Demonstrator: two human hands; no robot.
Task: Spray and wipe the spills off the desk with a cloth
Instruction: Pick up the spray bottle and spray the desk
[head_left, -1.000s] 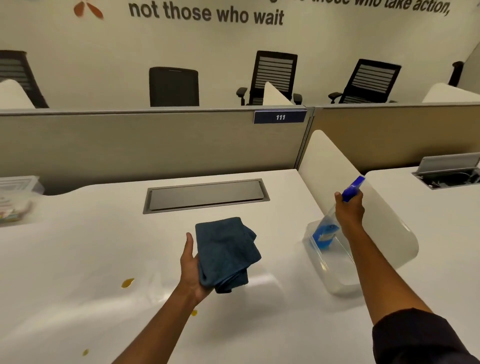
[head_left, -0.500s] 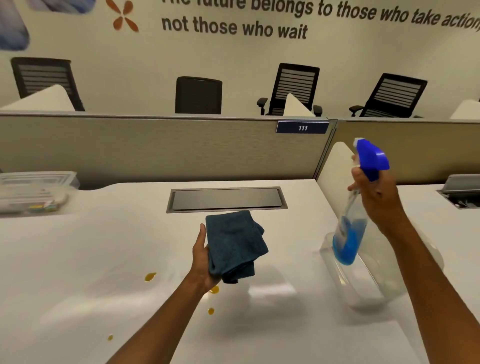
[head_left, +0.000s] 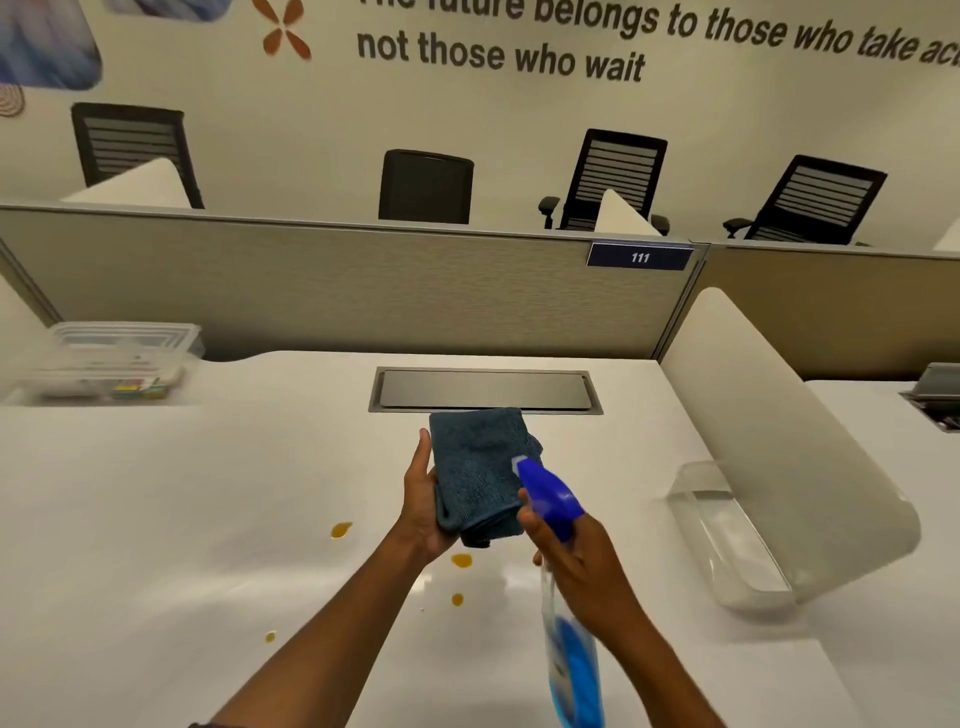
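blue cloth (head_left: 480, 470) gripped in left hand (head_left: 423, 506), spray bottle (head_left: 566, 613) clenched in right hand (head_left: 582, 551) just beside

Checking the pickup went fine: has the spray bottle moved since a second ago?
Yes. The spray bottle has left the clear tray by the divider and gone left, beside the cloth.

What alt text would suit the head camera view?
Over a white desk, a left hand holds a folded blue cloth while the right hand aims a blue spray bottle at it. Orange spills dot the desk below.
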